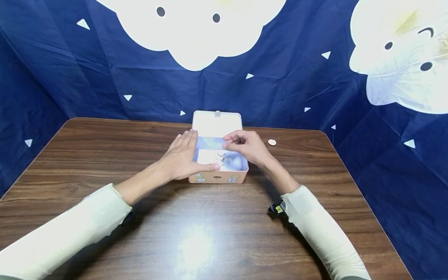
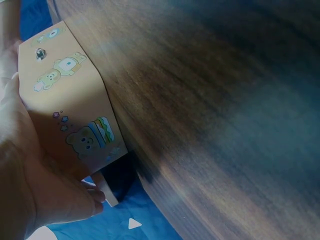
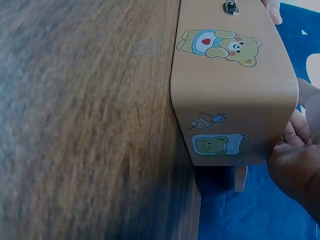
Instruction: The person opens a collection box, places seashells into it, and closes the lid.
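A light-orange tin box (image 1: 217, 178) with bear pictures stands on the table, its lid (image 1: 217, 123) tipped back. Inside, several small pale pieces (image 1: 222, 159) lie on the bottom. My left hand (image 1: 182, 158) rests along the box's left side, fingers straight and thumb reaching over the front rim. Over the right part of the box hovers my right hand (image 1: 248, 146), fingers loosely bent, with a gap between thumb and index tip and nothing visible there. In the right wrist view the box wall (image 3: 235, 120) partly hides its fingers (image 3: 297, 127).
To the right of the box, a small white shell-like piece (image 1: 272, 142) lies on the brown wooden table (image 1: 140, 233). Behind the table hangs a dark blue cloth (image 1: 157, 85) with white cloud shapes and triangles.
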Action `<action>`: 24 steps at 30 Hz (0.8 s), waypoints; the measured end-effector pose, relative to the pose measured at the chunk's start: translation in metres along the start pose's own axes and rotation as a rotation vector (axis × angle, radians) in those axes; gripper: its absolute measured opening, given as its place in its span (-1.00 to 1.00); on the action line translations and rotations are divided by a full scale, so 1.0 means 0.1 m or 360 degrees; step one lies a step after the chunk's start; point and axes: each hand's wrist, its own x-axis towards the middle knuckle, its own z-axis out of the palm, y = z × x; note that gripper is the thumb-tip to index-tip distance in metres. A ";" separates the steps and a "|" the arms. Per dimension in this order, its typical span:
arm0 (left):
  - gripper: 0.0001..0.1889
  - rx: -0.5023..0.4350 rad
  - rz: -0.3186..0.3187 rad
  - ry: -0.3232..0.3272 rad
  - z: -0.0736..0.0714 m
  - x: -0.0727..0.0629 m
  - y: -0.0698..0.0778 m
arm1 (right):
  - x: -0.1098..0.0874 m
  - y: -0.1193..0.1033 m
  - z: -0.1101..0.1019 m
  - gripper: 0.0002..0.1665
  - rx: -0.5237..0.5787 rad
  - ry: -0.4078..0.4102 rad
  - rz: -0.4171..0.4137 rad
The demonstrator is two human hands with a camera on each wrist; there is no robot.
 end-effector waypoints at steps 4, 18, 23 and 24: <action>0.59 -0.0001 0.0000 -0.0006 0.00 0.00 0.00 | -0.04 -0.01 -0.04 -0.68 0.0040 0.0021 -0.0021; 0.60 0.0006 0.0005 0.0010 0.01 0.00 -0.01 | -0.20 0.17 -0.56 -0.74 0.0121 0.0222 -0.0073; 0.60 -0.0001 0.0003 0.0011 0.00 0.00 0.00 | -0.25 0.29 -0.82 -0.70 0.0089 0.0283 -0.0072; 0.60 -0.0002 0.0003 0.0011 0.00 0.00 0.00 | -0.26 0.31 -0.86 -0.70 0.0089 0.0295 -0.0063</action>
